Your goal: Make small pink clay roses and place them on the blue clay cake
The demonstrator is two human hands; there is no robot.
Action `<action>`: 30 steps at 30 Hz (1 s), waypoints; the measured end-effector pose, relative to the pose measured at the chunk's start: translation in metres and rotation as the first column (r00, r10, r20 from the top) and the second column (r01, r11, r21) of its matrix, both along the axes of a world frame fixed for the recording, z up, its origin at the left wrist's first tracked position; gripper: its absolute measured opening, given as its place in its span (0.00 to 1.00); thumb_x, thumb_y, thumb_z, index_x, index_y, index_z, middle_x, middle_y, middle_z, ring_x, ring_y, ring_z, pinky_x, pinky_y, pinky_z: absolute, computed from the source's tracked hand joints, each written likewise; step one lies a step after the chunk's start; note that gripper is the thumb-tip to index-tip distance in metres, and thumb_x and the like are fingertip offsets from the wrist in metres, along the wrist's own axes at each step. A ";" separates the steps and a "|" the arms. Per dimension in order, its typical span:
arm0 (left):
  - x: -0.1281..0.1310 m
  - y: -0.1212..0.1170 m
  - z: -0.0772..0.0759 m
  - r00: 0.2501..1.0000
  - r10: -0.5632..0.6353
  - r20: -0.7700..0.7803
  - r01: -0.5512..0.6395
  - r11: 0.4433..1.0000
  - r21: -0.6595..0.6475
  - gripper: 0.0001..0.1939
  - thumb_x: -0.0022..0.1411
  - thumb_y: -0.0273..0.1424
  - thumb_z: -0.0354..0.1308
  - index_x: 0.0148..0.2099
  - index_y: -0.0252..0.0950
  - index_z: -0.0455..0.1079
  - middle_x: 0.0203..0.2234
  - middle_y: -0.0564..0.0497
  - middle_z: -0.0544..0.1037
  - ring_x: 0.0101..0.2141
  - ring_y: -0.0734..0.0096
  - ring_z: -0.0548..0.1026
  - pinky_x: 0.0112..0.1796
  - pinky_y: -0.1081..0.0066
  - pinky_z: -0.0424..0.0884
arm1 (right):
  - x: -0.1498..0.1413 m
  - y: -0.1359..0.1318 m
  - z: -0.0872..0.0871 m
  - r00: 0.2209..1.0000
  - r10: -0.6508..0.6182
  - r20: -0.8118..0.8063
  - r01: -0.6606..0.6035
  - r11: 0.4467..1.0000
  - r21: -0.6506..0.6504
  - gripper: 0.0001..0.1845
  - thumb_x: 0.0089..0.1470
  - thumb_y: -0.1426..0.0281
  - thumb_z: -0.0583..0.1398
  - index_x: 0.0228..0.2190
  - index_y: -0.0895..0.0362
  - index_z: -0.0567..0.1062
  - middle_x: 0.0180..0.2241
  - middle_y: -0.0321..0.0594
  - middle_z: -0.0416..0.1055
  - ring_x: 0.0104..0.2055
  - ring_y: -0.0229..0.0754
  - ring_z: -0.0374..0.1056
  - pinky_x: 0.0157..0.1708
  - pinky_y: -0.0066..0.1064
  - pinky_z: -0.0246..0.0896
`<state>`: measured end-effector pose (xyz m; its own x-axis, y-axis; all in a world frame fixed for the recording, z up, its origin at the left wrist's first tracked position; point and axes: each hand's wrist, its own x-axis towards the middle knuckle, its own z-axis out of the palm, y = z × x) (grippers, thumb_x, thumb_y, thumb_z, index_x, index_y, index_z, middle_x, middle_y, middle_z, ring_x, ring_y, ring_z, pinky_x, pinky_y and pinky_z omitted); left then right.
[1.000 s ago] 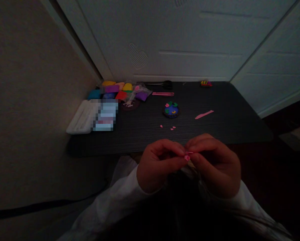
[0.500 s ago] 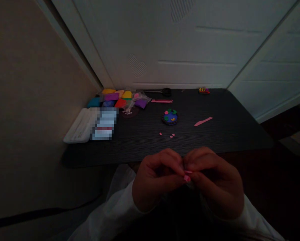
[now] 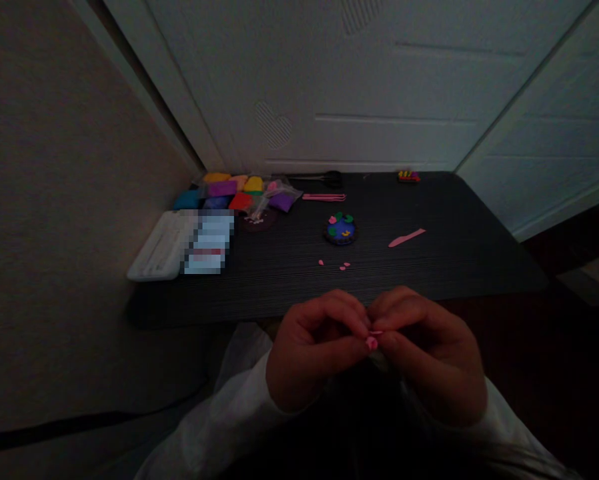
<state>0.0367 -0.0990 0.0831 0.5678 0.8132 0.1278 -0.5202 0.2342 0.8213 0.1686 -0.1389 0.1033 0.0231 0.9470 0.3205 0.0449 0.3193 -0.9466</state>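
Observation:
My left hand (image 3: 312,350) and my right hand (image 3: 427,350) meet in front of the near edge of a dark table (image 3: 469,267), fingertips pinched together on a tiny pink clay piece (image 3: 371,343). On the table beyond them lie a few small pink clay bits (image 3: 343,266). Farther back sits a round blue clay disc (image 3: 340,230) with green, pink and yellow pieces on it. A pink plastic knife tool (image 3: 406,237) lies to its right.
Several coloured clay packets (image 3: 232,190) are piled at the table's back left, beside a white tray (image 3: 159,250). Pink modelling tools (image 3: 323,197) and black scissors (image 3: 324,179) lie near the back wall. A small multicoloured clay item (image 3: 408,177) sits at the back right.
Both hands stay pinched on the pink piece, working it slightly. The view tilted down and then back up a little, so the hands shifted in the picture.

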 end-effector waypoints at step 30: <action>0.004 -0.002 -0.003 0.999 0.044 -0.003 -0.044 0.986 -0.162 0.05 0.45 0.21 0.58 0.26 0.36 0.69 0.23 0.55 0.71 0.28 0.77 0.67 0.31 0.73 0.62 | -0.007 0.001 -0.006 0.992 -0.066 -0.110 0.054 0.993 -0.106 0.04 0.44 0.75 0.58 0.26 0.55 0.71 0.23 0.34 0.65 0.27 0.34 0.61 0.25 0.27 0.56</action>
